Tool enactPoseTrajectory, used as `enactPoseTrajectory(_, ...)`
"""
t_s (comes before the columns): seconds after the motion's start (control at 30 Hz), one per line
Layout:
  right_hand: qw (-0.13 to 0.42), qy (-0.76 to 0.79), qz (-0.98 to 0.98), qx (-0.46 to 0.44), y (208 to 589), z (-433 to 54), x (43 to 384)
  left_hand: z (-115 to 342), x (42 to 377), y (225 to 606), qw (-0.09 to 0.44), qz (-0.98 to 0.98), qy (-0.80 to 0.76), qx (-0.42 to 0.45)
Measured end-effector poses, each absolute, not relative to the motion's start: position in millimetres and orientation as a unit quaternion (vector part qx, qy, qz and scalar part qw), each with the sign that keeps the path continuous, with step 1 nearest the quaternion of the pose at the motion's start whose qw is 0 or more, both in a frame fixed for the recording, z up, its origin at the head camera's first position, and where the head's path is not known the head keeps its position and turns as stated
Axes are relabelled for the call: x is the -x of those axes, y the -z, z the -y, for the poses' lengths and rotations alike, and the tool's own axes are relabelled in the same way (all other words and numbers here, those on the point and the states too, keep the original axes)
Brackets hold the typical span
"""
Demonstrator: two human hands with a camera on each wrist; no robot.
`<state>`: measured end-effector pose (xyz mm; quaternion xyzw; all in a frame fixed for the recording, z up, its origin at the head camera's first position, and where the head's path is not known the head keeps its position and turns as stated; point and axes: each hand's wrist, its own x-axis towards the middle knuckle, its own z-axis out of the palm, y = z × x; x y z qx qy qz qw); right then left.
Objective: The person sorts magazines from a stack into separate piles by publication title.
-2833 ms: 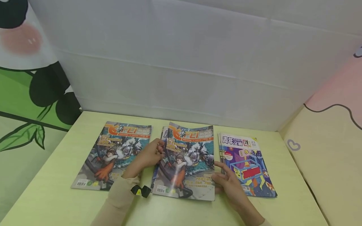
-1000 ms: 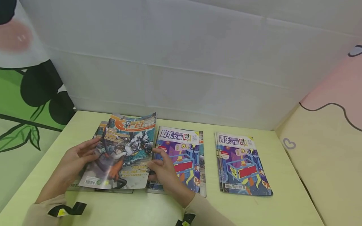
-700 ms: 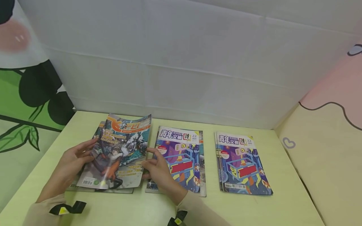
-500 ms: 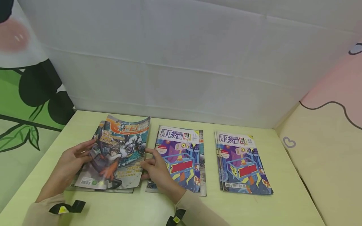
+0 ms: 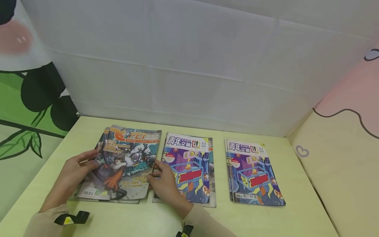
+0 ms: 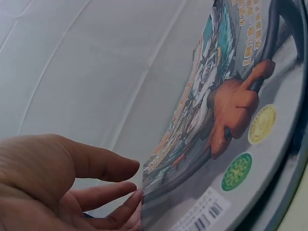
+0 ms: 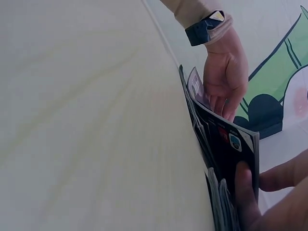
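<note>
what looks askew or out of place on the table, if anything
In the middle, the purple magazine lies over a differently coloured magazine that sticks out along its right side, which looks uneven. At left, the top FEI magazine is out of line with the lower magazine beneath it. Nothing visible is spilled.

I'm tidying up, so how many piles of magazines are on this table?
3: the left pile, the middle pile and the right pile, with lower magazines partly hidden.
</note>
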<state>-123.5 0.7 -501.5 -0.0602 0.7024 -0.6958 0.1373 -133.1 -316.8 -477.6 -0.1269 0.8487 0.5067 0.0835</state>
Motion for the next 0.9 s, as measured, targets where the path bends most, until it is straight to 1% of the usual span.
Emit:
enactPoseTrajectory(0.23, 0.102, 0.690, -0.715, 0.052, 503.9, 1.9, 121.7, 311.1, 132.5, 473.9, 0.080, -0.879, -0.456, 0.111)
enactPoseTrajectory(0.43, 0.083, 0.644, -0.757, 0.069, 504.2, 3.7, 119.1, 310.4, 131.9, 472.2, 0.094, -0.884, -0.444, 0.114)
enactPoseTrajectory(0.57, 0.089, 0.627, -0.771, 0.069, 504.4, 4.5, 117.8, 312.0, 130.3, 471.8, 0.094, -0.883, -0.447, 0.105)
enactPoseTrajectory(0.9, 0.131, 0.690, -0.710, 0.051, 495.7, 3.5, 115.2, 312.0, 129.0, 469.2, 0.089, -0.897, -0.421, 0.105)
